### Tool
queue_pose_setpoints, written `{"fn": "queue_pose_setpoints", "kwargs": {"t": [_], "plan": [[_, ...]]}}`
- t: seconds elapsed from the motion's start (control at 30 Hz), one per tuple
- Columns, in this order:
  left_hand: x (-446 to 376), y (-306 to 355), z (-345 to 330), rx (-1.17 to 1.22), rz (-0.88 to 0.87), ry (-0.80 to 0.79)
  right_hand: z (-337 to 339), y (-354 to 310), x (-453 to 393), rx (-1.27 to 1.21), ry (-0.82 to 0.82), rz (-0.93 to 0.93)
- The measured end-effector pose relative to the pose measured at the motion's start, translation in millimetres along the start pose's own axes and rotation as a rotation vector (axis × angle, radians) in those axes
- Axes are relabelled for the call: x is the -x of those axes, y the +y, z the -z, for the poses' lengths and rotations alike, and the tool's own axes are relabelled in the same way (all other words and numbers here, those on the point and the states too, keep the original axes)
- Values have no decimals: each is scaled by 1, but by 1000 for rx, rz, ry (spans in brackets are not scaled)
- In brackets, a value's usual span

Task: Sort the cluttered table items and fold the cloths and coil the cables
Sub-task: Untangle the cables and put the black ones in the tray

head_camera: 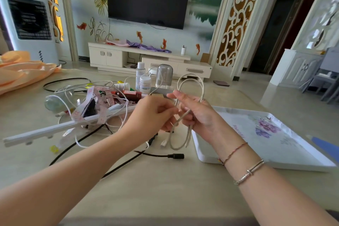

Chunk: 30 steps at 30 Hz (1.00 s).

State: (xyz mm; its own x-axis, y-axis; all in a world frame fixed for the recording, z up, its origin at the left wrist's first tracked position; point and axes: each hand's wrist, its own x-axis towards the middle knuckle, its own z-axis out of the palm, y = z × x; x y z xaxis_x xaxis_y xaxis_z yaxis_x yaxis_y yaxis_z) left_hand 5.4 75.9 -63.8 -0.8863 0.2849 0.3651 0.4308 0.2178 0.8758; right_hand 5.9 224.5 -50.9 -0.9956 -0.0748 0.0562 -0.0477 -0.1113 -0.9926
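Above the middle of the table, my left hand and my right hand both grip a beige cable. Its loops rise above my right fingers, and more loops hang below them with a white plug at the end. Behind my hands lies a tangle of white cables, a pink measuring tape, small bottles and a long white strip. A black cable with a round plug runs across the table below my hands.
A white tray with a purple flower print sits on the right of the table. An orange cloth is heaped at the far left. A clear glass lies on its side. A blue item shows at the right edge.
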Motion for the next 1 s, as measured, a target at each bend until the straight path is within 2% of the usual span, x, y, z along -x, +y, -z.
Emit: {"fn": "queue_pose_setpoints", "kwargs": {"t": [0.13, 0.2, 0.27, 0.4, 0.47, 0.67, 0.77, 0.9, 1.0], "plan": [[2, -10, -2, -8, 79, -65, 2, 1, 3, 33, 22, -13], [3, -16, 0, -24, 99, -161, 4, 1, 3, 16, 75, -9], [4, -22, 2, -75, 90, -243, 8, -3, 3, -52, 142, -9], [1, -37, 17, -242, 54, -248, 27, -13, 3, -331, 223, 7], [-2, -44, 28, -288, 67, -272, 36, -14, 4, -380, 267, 17], [-8, -47, 48, -482, 50, -343, 38, -9, 3, -70, 361, 51], [-9, -44, 60, -521, 78, -366, 39, -15, 6, 246, 350, 98], [-11, -34, 59, -541, 54, -348, 32, -20, 12, 595, 182, 49], [-10, -21, 45, -477, -43, -297, 15, -20, 18, 680, 7, 10]]}}
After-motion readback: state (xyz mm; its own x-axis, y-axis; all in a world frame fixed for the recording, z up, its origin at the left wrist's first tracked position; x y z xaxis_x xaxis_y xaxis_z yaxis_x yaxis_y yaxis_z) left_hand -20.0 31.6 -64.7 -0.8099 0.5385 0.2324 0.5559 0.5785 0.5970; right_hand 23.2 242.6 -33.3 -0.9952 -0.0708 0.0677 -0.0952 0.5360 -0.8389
